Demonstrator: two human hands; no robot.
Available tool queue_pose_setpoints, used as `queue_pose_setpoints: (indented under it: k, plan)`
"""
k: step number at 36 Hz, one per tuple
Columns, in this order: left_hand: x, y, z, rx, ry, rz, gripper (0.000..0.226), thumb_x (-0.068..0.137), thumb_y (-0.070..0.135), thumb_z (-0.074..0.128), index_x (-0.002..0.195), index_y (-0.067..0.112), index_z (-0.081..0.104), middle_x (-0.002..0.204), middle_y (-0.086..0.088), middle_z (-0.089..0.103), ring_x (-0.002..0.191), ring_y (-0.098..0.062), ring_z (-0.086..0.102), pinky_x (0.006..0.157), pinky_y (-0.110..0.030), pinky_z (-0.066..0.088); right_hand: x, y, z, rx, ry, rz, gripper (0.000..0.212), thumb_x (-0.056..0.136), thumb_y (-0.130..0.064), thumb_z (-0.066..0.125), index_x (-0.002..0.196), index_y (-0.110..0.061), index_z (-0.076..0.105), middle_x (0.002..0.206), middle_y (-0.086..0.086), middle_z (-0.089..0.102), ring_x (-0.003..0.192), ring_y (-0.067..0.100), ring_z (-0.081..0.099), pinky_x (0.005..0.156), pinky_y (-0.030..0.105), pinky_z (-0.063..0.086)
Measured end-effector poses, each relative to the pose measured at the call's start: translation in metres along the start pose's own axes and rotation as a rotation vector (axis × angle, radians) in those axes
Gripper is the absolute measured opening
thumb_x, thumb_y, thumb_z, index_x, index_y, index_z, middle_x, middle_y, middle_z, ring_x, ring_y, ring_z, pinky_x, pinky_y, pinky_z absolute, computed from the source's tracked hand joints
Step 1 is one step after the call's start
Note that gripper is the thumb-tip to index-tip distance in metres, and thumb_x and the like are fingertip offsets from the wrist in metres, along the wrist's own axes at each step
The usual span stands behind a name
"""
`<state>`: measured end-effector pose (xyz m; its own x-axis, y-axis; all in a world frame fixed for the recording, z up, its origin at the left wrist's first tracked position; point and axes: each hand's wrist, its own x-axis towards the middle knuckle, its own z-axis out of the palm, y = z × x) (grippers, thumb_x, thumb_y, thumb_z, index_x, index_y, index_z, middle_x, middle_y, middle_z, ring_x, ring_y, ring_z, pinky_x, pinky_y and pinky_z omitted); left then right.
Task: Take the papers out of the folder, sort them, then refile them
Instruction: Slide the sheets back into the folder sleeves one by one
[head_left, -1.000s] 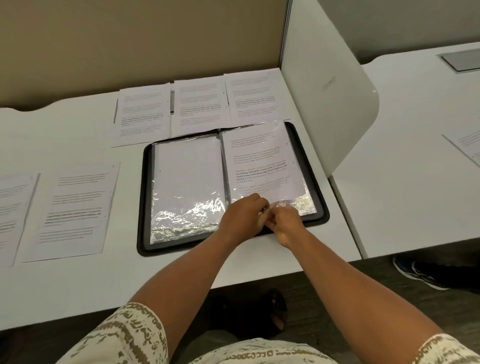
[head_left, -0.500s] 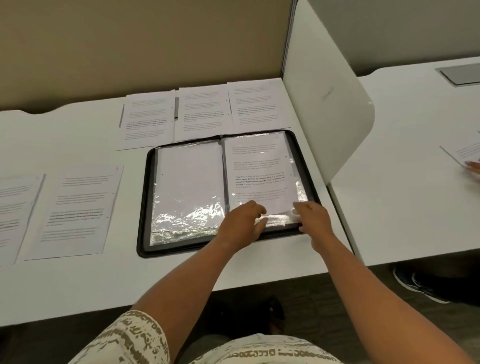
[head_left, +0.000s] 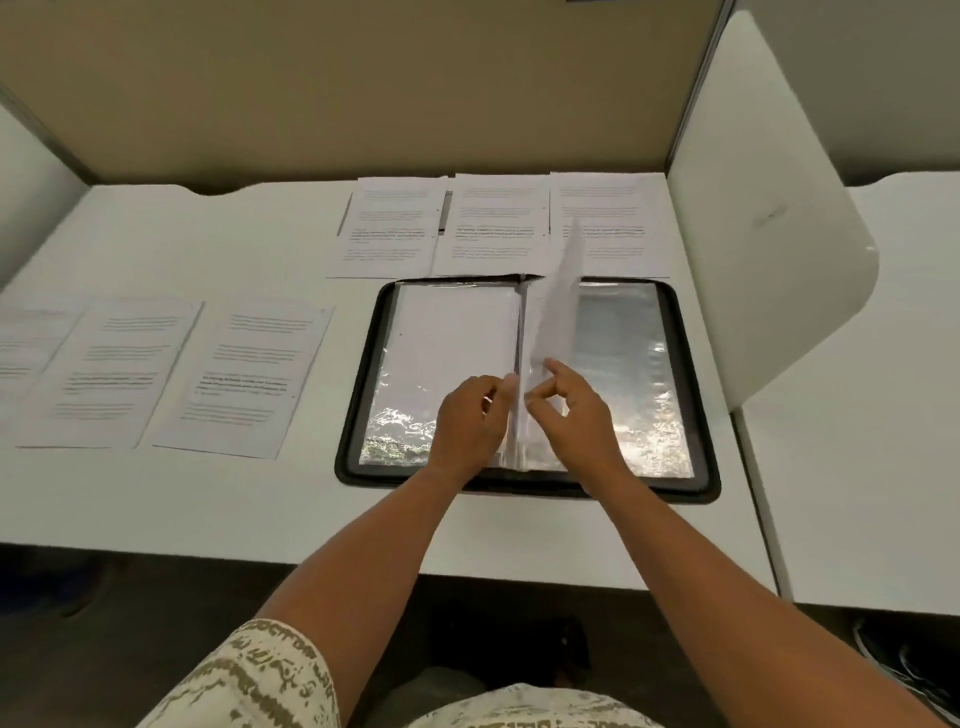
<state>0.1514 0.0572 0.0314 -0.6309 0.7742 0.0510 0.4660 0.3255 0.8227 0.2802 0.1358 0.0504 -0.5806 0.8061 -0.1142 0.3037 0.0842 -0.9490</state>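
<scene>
Two hands, left (head_left: 470, 415) and right (head_left: 569, 410), pinch my one upright sleeve (head_left: 553, 317) over the folder (head_left: 701, 467); six papers (head_left: 498, 223) lie around.

Black folder (head_left: 701, 395), white papers (head_left: 244, 379), beige-patterned sleeve (head_left: 249, 680)

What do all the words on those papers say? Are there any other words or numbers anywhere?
Three sheets behind the folder: printed lines, too blurred to read.
Sheets on the left of the desk: printed lines, some bolder, too blurred to read.
Page standing up in the folder: seen nearly edge-on, nothing readable.
Folder, sleeves, desk, divider: no labels, brands or numbers show.
Patterned shirt sleeve: marks only, not words.
</scene>
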Motion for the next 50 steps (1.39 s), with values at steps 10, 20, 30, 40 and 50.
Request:
queue_pose_setpoints:
  k: [10,20,30,40,50]
  plan:
    - [0.025,-0.036,-0.053,-0.265,0.112,-0.249,0.031,0.093,0.056,0.056,0.105,0.029,0.067,0.094,0.008,0.070,0.087,-0.015,0.068,0.077,-0.043,0.060,0.012,-0.036,0.071,-0.103,-0.149,-0.082,0.009,0.095,-0.026,0.064,0.094,-0.035,0.063,0.140,-0.007,0.059,0.132,0.006,0.048,0.111,0.030,0.037]
    - [0.041,-0.080,-0.094,-0.127,0.129,-0.374,0.033,0.091,0.020,0.058,0.062,0.011,0.045,0.060,-0.004,0.045,0.056,-0.014,0.041,0.056,-0.029,0.038,0.028,-0.041,0.094,-0.062,-0.093,0.041,0.017,0.097,-0.030,0.063,0.104,-0.023,0.077,0.105,-0.015,0.074,0.093,-0.004,0.065,0.082,0.014,0.048]
    - [0.048,-0.121,-0.108,0.016,0.103,-0.429,0.017,0.090,0.017,0.061,0.105,0.013,0.065,0.080,0.006,0.061,0.074,-0.008,0.055,0.069,-0.019,0.040,0.052,0.000,0.093,-0.547,-0.104,-0.013,0.031,0.097,-0.020,0.059,0.128,-0.017,0.066,0.145,0.001,0.055,0.134,0.020,0.050,0.107,0.027,0.034]
    - [0.058,-0.135,-0.105,0.289,-0.041,-0.478,0.025,0.085,0.019,0.060,0.110,0.017,0.061,0.098,0.000,0.065,0.089,-0.021,0.062,0.074,-0.029,0.046,0.077,0.013,0.104,-0.922,-0.358,-0.074,0.035,0.089,-0.026,0.048,0.111,-0.021,0.075,0.131,-0.001,0.065,0.119,0.031,0.056,0.096,0.042,0.049]
    - [0.077,-0.138,-0.105,0.292,0.034,-0.377,0.003,0.084,0.017,0.055,0.083,0.014,0.056,0.077,-0.001,0.052,0.063,-0.016,0.050,0.055,-0.026,0.038,0.111,-0.003,0.108,-0.752,-0.306,-0.047,0.028,0.097,-0.020,0.054,0.117,-0.013,0.072,0.117,0.007,0.070,0.110,0.027,0.062,0.093,0.033,0.045]
